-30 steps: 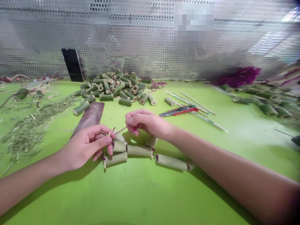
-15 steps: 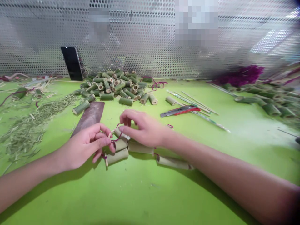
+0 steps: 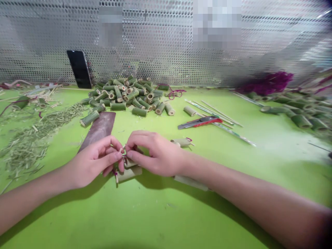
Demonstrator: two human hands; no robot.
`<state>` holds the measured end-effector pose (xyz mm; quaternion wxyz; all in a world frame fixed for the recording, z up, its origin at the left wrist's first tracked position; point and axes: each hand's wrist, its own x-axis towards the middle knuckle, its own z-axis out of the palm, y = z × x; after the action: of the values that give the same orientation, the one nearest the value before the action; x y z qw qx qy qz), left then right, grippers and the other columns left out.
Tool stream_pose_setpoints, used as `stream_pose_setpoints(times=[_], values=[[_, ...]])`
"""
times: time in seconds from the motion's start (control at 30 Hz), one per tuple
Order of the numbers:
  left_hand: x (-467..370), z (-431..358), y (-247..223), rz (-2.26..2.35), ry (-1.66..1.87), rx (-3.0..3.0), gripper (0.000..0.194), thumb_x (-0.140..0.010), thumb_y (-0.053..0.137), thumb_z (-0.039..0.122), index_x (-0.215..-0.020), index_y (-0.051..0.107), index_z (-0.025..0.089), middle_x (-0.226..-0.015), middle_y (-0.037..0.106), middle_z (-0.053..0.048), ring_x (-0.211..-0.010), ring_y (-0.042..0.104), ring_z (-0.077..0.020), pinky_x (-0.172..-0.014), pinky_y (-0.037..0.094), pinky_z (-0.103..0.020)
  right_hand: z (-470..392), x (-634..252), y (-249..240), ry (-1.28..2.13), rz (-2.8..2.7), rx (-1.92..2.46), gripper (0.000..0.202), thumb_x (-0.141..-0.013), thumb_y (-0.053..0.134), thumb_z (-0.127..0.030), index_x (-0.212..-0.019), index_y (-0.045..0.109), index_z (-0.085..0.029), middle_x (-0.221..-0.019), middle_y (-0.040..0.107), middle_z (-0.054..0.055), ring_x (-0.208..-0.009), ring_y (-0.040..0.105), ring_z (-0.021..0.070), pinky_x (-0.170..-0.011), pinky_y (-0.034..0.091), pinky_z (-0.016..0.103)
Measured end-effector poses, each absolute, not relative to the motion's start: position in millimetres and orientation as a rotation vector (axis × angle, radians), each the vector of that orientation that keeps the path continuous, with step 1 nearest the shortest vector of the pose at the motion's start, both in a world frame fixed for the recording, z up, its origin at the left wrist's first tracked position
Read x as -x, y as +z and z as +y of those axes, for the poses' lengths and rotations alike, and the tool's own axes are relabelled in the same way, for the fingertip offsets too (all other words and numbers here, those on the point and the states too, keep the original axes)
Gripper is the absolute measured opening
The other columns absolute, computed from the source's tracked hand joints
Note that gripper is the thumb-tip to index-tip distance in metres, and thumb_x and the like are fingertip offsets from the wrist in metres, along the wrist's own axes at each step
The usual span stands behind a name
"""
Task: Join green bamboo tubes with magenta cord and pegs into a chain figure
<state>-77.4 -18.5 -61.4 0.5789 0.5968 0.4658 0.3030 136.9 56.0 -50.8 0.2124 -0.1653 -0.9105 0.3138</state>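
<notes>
My left hand pinches a short thin stick beside the purple cord. Close to its fingertips, my right hand is closed in a pinch on the purple cord. Below the fingers lies a pale peeled bamboo piece, with a small stick tied by cord at its left end. Another pale piece with a cord loop shows beyond my right wrist, and one more lies partly under the forearm. My right hand hides other pieces.
A bamboo pile stands beyond my hands, near an upright phone. A brown strip lies behind my left hand. A red cutter and thin sticks lie right of centre. Shavings cover the left.
My right hand has moved down and slightly left, close to my left fingertips. It now covers more bamboo pieces, while the far piece beyond its wrist has come into view.
</notes>
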Motion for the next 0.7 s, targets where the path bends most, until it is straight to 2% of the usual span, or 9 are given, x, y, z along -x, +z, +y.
stream_pose_setpoints(times=[0.2,0.33,0.43,0.53,0.7], values=[[82.6,-16.1,-67.0,1.078,0.721,-1.384,0.026,-0.101,0.056,0.045,-0.098,0.055,0.019,-0.079,0.068,0.001,-0.057,0.052,-0.0091,-0.051,0.04,-0.021,48.2,-136.3,-47.5,0.839,-2.607,0.592,0.025,-0.105,0.045,-0.03,-0.085,0.056,-0.018,-0.069,0.059,-0.001,-0.061,0.051,0.0132,-0.061,0.039,0.027],[83.2,-15.5,-68.0,1.142,0.722,-1.365,0.033,-0.098,0.059,0.051,-0.095,0.057,0.019,-0.067,0.057,0.005,-0.053,0.044,-0.0084,-0.047,0.033,-0.021,45.4,-135.8,-50.6,0.64,-2.731,0.397,0.021,-0.103,0.05,-0.028,-0.093,0.063,-0.016,-0.076,0.066,0.002,-0.064,0.054,0.0142,-0.069,0.042,0.029],[80.9,-15.4,-65.8,1.189,0.726,-1.368,0.036,-0.096,0.061,0.054,-0.092,0.058,0.018,-0.06,0.049,0.007,-0.051,0.041,-0.008,-0.046,0.029,-0.02,43.2,-135.6,-53.6,0.411,-2.814,0.303,0.022,-0.103,0.049,-0.028,-0.094,0.066,-0.015,-0.074,0.066,0.003,-0.064,0.055,0.0157,-0.068,0.041,0.03],[77.0,-14.7,-61.6,1.235,0.737,-1.369,0.04,-0.091,0.065,0.058,-0.089,0.058,0.018,-0.059,0.047,0.007,-0.05,0.04,-0.0082,-0.046,0.029,-0.02,41.3,-135.2,-56.7,0.223,-2.836,0.239,0.025,-0.103,0.048,-0.027,-0.089,0.065,-0.017,-0.072,0.065,0.003,-0.063,0.053,0.016,-0.066,0.038,0.031],[71.6,-13.9,-54.8,1.295,0.752,-1.371,0.043,-0.083,0.071,0.06,-0.088,0.062,0.018,-0.058,0.046,0.007,-0.048,0.039,-0.0088,-0.044,0.03,-0.021,39.3,-134.1,-60.6,0.124,-2.785,0.147,0.022,-0.103,0.051,-0.023,-0.085,0.062,-0.019,-0.072,0.067,-0.001,-0.06,0.049,0.0138,-0.066,0.036,0.031]])
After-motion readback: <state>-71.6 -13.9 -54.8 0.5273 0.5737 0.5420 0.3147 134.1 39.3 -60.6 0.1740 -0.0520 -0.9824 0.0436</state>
